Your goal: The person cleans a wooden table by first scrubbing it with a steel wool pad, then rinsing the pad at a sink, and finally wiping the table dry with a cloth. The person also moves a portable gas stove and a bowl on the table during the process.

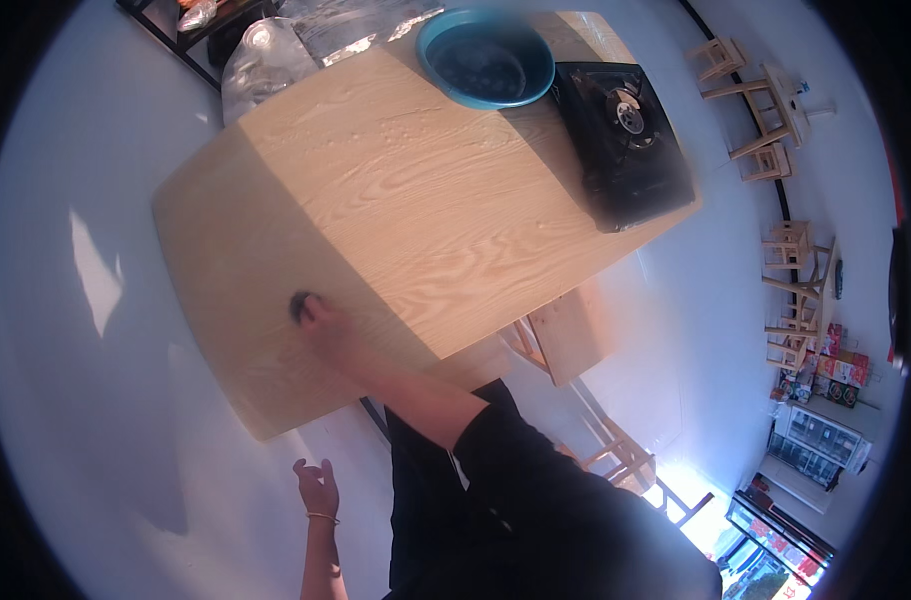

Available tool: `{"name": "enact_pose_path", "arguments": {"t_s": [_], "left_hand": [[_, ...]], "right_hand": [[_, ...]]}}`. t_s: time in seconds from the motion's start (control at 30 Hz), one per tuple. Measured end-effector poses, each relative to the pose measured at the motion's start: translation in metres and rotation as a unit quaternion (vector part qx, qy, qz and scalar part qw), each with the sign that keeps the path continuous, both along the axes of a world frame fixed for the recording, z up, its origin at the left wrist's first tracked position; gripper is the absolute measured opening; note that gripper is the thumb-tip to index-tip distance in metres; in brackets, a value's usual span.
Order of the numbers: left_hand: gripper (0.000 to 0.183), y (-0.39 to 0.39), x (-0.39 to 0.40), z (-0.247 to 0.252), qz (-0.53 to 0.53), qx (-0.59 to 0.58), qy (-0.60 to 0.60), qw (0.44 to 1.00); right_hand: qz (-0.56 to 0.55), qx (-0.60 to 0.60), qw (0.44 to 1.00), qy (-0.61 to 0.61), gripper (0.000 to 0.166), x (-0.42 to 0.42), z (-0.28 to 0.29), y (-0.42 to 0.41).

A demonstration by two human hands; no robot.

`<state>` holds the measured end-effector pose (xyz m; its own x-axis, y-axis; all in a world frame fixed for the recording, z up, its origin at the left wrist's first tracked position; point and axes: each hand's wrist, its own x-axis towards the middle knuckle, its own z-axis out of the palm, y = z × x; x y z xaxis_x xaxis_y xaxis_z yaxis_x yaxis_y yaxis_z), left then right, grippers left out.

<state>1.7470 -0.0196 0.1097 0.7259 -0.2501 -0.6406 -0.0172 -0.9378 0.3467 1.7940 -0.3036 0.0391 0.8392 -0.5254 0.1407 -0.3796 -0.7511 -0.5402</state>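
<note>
My right hand (322, 319), blurred, presses a small dark scouring pad or cloth (302, 308) on the shaded near-left part of a wooden table (373, 187). The pad is partly hidden under the fingers, and its exact kind cannot be told. My left hand (318, 489) is off the table's near edge at lower left, holding nothing, thumb and fingers apart, with a thin bracelet at the wrist. Sunlight crosses the middle of the tabletop, where small wet-looking spots show.
At the far side stand a teal plastic basin (463, 96) with dark liquid and a black portable gas stove (613, 172). A wooden stool (568, 337) is by the right edge. Clear plastic wrapping (264, 71) and a dark shelf (174, 37) adjoin the far left.
</note>
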Motion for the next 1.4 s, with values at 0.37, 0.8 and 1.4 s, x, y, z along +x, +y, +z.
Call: {"name": "enact_pose_path", "arguments": {"t_s": [0.37,0.8,1.4], "left_hand": [[0.093,-0.043,0.068,-0.039,0.646,-0.320,0.266,0.640],[0.057,-0.119,0.109,-0.039,0.778,-0.358,0.019,0.515],[0.053,-0.115,0.108,-0.044,0.690,-0.465,0.032,0.554]], "right_hand": [[-0.282,-0.260,0.915,0.124,0.025,-0.244,-0.034,-0.353],[0.091,-0.082,0.993,0.005,0.038,0.104,-0.002,0.021],[-0.066,-0.116,0.991,0.023,0.039,-0.104,-0.003,-0.158]]}}
